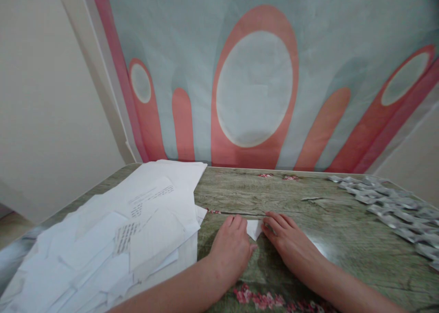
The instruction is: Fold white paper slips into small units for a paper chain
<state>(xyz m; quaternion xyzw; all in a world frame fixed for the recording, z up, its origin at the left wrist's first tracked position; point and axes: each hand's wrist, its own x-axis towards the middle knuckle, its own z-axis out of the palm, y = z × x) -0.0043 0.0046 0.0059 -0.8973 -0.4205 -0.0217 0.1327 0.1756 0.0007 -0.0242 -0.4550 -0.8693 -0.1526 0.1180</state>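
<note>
A small folded piece of white paper [254, 229] lies on the table between my two hands. My left hand [232, 243] is closed at its left edge, fingers curled and pressed together. From the other side, my right hand [279, 230] grips the paper's right edge with its fingers bent over it. The fingertips of both hands are partly hidden. Close by on the left spreads a large heap of white paper sheets [164, 185], some with printed text.
The table [233, 191] has a wood-grain cover with pink flower prints. Rows of folded grey-white paper pieces [387, 212] lie along its right side. A grey-blue and coral patterned backdrop [254, 89] stands behind the far edge. A pale wall [44, 98] rises at the left.
</note>
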